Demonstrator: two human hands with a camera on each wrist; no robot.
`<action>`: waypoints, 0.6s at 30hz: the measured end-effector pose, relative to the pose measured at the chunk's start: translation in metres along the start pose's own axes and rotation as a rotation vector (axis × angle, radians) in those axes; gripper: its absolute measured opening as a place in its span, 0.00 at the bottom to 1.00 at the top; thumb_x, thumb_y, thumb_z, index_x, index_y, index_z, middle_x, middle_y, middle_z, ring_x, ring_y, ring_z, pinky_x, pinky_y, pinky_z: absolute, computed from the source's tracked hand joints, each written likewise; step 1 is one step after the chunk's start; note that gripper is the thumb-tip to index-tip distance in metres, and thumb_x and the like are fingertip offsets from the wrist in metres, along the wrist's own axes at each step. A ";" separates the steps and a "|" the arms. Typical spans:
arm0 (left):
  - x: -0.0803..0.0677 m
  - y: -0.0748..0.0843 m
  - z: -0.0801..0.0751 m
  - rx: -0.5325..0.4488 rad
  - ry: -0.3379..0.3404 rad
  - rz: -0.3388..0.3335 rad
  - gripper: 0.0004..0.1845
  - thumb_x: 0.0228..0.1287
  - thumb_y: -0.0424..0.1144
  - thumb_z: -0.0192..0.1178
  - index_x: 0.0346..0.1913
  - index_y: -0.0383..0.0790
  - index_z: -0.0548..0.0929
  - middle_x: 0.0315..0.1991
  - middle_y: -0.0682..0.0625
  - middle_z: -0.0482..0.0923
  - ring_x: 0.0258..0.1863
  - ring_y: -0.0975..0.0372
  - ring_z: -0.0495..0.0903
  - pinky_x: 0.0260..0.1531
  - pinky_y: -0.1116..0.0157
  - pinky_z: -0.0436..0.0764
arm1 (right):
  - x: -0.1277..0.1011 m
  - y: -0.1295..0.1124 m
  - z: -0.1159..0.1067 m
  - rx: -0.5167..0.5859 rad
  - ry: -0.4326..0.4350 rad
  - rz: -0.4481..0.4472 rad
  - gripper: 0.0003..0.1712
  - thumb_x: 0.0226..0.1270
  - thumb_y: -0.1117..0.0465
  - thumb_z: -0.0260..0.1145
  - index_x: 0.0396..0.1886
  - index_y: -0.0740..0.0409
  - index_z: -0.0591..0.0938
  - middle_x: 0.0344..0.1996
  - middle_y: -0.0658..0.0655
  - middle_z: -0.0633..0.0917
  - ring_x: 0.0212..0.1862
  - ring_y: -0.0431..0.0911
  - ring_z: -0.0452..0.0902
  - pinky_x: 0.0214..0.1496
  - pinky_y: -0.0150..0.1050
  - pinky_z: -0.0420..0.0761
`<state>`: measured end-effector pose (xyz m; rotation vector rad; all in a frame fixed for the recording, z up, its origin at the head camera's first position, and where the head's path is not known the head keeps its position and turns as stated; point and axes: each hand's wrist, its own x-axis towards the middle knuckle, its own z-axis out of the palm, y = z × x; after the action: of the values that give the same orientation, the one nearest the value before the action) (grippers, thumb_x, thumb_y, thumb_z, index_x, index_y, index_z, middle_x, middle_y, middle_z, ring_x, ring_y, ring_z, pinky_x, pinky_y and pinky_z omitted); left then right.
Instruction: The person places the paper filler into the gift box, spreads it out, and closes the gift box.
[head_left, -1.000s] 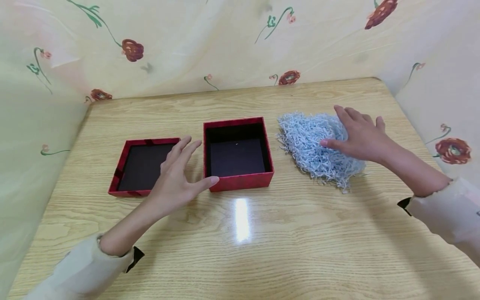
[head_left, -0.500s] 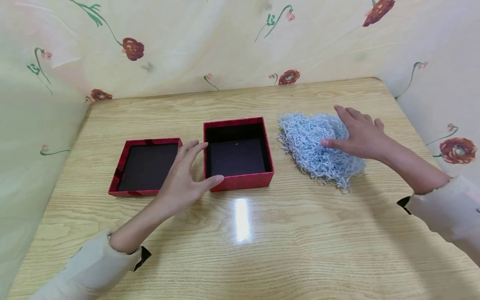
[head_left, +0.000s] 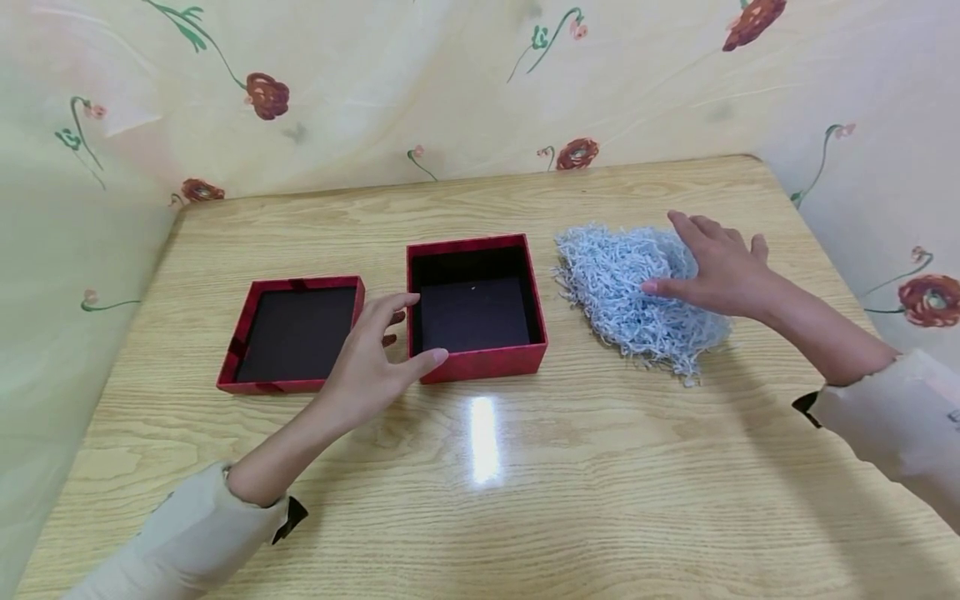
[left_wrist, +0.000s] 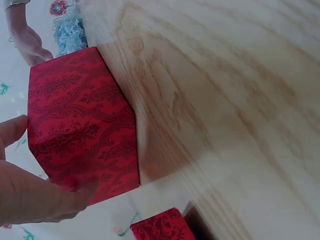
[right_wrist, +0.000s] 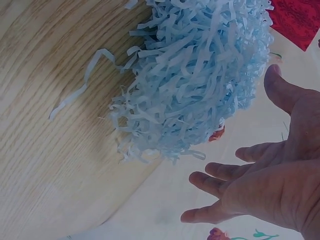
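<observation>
Evidently, little has been done beyond the box being left uncovered. At far left on the worktop (head_left: 555, 500), the shallow red lid (head_left: 296, 337) is laid hollow side up. Beside it, the left hand (head_left: 363, 367) is held with thumb and fingers spaced apart at the left side of the red box (head_left: 483, 364); whether the box is touched cannot be told. No paper has been put inside; only a tiny pale fleck (head_left: 473, 287) is seen there. Farther right, the blue shredded paper (head_left: 615, 287) is heaped outside the box. Over its right side, the right hand (head_left: 727, 271) is held spread, nothing gripped. Handling of the paper, it is judged, has yet to be begun.
</observation>
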<state>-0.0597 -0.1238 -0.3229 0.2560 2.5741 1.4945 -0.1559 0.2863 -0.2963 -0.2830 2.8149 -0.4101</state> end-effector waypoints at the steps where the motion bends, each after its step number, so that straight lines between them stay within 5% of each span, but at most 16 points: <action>1: 0.000 0.000 0.000 -0.028 -0.004 -0.014 0.39 0.57 0.46 0.70 0.70 0.49 0.64 0.68 0.51 0.59 0.64 0.55 0.64 0.61 0.53 0.71 | 0.000 0.000 0.000 0.003 0.000 0.001 0.62 0.60 0.34 0.63 0.77 0.57 0.38 0.72 0.76 0.45 0.66 0.80 0.40 0.58 0.79 0.30; 6: -0.001 -0.002 0.001 -0.105 -0.009 -0.071 0.39 0.57 0.46 0.70 0.70 0.53 0.63 0.69 0.54 0.58 0.63 0.53 0.67 0.58 0.54 0.75 | 0.000 0.001 0.001 0.014 -0.002 0.008 0.62 0.60 0.34 0.64 0.77 0.56 0.38 0.72 0.76 0.44 0.67 0.80 0.39 0.58 0.79 0.29; 18: 0.001 -0.003 0.001 -0.134 0.000 -0.092 0.39 0.57 0.46 0.71 0.70 0.52 0.63 0.70 0.55 0.58 0.64 0.55 0.65 0.59 0.53 0.73 | 0.003 0.005 0.003 0.016 0.008 -0.013 0.62 0.60 0.35 0.65 0.77 0.56 0.38 0.72 0.76 0.44 0.68 0.78 0.36 0.58 0.79 0.30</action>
<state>-0.0601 -0.1238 -0.3260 0.1188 2.4368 1.6238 -0.1583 0.2892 -0.3014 -0.2975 2.8174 -0.4370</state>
